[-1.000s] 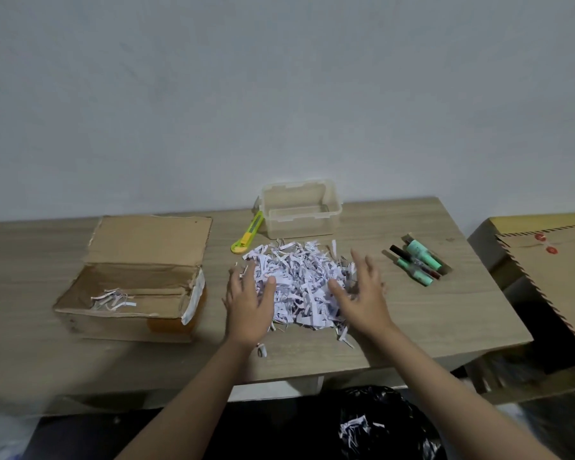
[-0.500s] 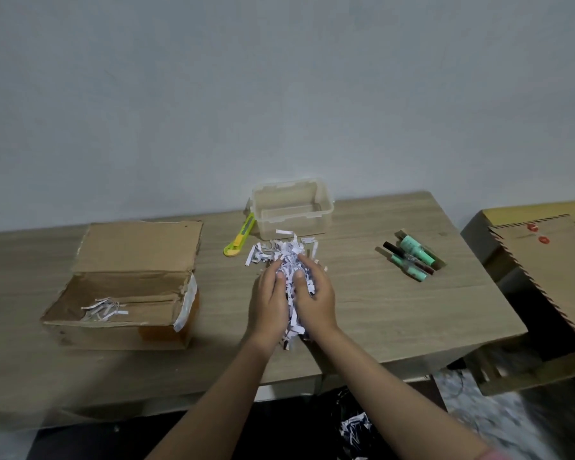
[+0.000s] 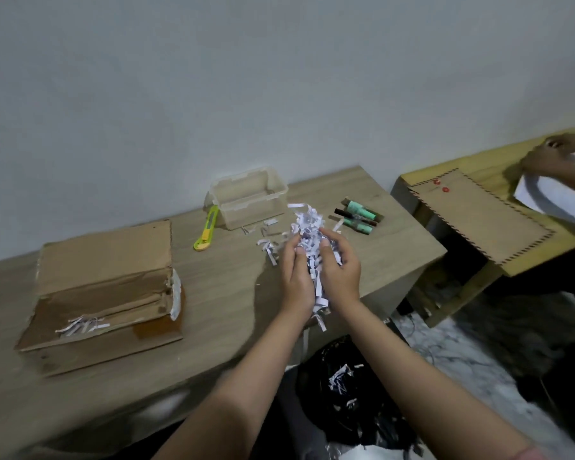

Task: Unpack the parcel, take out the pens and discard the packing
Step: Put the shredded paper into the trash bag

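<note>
A bundle of white shredded paper (image 3: 309, 234) is lifted off the wooden table (image 3: 226, 293), squeezed between both palms. My left hand (image 3: 296, 277) grips its left side and my right hand (image 3: 341, 267) grips its right side, with strips hanging below the wrists. A few loose shreds (image 3: 268, 245) lie on the table behind the hands. The pens (image 3: 359, 215), green and dark, lie in a small group at the table's far right. The opened cardboard parcel box (image 3: 103, 293) sits at the left with a few paper strips (image 3: 80, 325) inside.
A clear plastic tub (image 3: 249, 197) stands at the table's back, with a yellow utility knife (image 3: 207, 229) beside it. A black rubbish bag (image 3: 352, 393) holding shreds sits on the floor below the table edge. Another person's hand (image 3: 551, 157) touches white paper on a side table at the right.
Both hands swept the spread-out shredded paper together into one bundle, then lifted it off the table and drew it toward the near edge. The view swung to the right.
</note>
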A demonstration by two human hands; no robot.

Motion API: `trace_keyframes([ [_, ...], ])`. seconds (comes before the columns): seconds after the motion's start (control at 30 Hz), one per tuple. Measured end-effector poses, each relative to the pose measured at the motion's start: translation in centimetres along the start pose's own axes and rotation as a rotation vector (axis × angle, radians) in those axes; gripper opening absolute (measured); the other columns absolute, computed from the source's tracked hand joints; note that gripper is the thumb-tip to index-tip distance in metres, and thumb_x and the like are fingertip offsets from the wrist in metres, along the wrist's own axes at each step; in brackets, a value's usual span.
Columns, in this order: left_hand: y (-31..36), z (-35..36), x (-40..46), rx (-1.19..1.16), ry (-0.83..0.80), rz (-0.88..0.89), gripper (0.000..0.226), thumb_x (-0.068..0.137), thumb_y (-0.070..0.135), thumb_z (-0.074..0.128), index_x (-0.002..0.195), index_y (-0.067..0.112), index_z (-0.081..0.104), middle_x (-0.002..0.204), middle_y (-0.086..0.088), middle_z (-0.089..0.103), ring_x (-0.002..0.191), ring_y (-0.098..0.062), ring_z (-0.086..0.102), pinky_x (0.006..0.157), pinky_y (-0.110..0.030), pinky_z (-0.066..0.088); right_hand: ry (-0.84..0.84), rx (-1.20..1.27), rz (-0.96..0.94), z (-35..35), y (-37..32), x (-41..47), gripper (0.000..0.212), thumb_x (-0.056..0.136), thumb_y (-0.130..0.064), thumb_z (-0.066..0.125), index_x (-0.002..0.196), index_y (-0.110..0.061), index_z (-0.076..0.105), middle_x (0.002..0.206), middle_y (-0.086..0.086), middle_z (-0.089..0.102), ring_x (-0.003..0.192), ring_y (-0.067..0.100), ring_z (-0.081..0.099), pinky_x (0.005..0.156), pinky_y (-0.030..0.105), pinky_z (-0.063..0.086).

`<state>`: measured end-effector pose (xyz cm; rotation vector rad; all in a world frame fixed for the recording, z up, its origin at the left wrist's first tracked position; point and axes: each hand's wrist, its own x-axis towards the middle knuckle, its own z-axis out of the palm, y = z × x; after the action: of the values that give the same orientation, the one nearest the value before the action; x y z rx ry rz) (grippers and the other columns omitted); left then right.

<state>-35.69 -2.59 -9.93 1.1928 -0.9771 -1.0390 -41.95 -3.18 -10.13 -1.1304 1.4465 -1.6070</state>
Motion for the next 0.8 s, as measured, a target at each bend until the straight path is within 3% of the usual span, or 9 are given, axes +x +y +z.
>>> trace_keyframes([
  [0.07,0.4,1.2,-1.9,-0.036,-0.073,-0.013,0.028,0.100,0.005,0.035,0.123,0.013,0.049,0.119,0.006,0.049,0.108,0.005,0.046,0.096,-0.007,0.035,0.075,-0.018,-0.016,-2.1,-0.9,-1.2,0.022,0.094,-0.010,0.051,0.108,-0.017,0.066,0.107,0.000,0.068,0.098,0.005,0.062,0.086,0.020,0.049],
  [0.13,0.1,2.3,-4.0,-0.077,-0.153,-0.047,0.028,0.100,0.008,0.035,0.125,0.013,0.049,0.122,0.004,0.051,0.112,-0.002,0.048,0.099,-0.013,0.037,0.143,-0.030,-0.027,-4.3,-1.5,-2.6,0.021,0.094,-0.008,0.051,0.105,-0.019,0.065,0.100,-0.007,0.066,0.087,-0.008,0.059,0.078,0.009,0.046],
  [0.2,-0.8,3.3,-6.2,-0.051,-0.237,-0.071,0.028,0.099,0.016,0.036,0.123,0.018,0.050,0.128,0.001,0.051,0.118,-0.008,0.047,0.102,-0.022,0.036,0.212,-0.045,-0.015,-6.8,-1.6,-4.2,0.020,0.094,-0.008,0.051,0.106,-0.018,0.065,0.095,-0.008,0.064,0.080,-0.010,0.057,0.073,0.005,0.044],
  [0.33,-2.8,4.7,-11.0,-0.002,-0.349,-0.103,0.029,0.098,0.019,0.036,0.123,0.021,0.051,0.125,0.004,0.052,0.117,-0.009,0.048,0.101,-0.025,0.037,0.332,-0.104,0.032,-11.2,-0.4,-8.0,0.021,0.094,-0.006,0.050,0.106,-0.012,0.066,0.097,-0.012,0.064,0.083,-0.017,0.057,0.072,0.002,0.043],
  [0.43,-4.6,5.2,-14.0,0.007,-0.407,-0.163,0.024,0.099,0.014,0.036,0.115,0.027,0.049,0.120,0.006,0.052,0.113,-0.006,0.048,0.099,-0.022,0.037,0.389,-0.143,0.113,-13.5,1.4,-10.5,0.020,0.094,-0.009,0.051,0.105,-0.015,0.066,0.097,-0.013,0.064,0.085,-0.012,0.058,0.073,0.003,0.044],
  [0.67,-12.1,5.1,-17.1,0.145,-0.427,-0.455,0.026,0.100,0.017,0.037,0.121,0.022,0.052,0.123,0.003,0.051,0.117,-0.013,0.049,0.094,-0.022,0.035,0.433,-0.123,0.437,-15.9,8.7,-13.7,0.017,0.093,-0.015,0.054,0.102,-0.017,0.068,0.097,-0.013,0.065,0.085,-0.012,0.057,0.069,0.003,0.044],
  [0.8,-17.3,5.2,-16.8,0.227,-0.398,-0.630,0.033,0.100,0.016,0.035,0.129,0.012,0.050,0.129,-0.002,0.053,0.118,-0.014,0.049,0.100,-0.027,0.038,0.409,-0.116,0.638,-16.4,14.8,-13.8,0.017,0.092,-0.016,0.055,0.101,-0.015,0.069,0.101,0.000,0.069,0.092,0.012,0.063,0.079,0.022,0.049],
])
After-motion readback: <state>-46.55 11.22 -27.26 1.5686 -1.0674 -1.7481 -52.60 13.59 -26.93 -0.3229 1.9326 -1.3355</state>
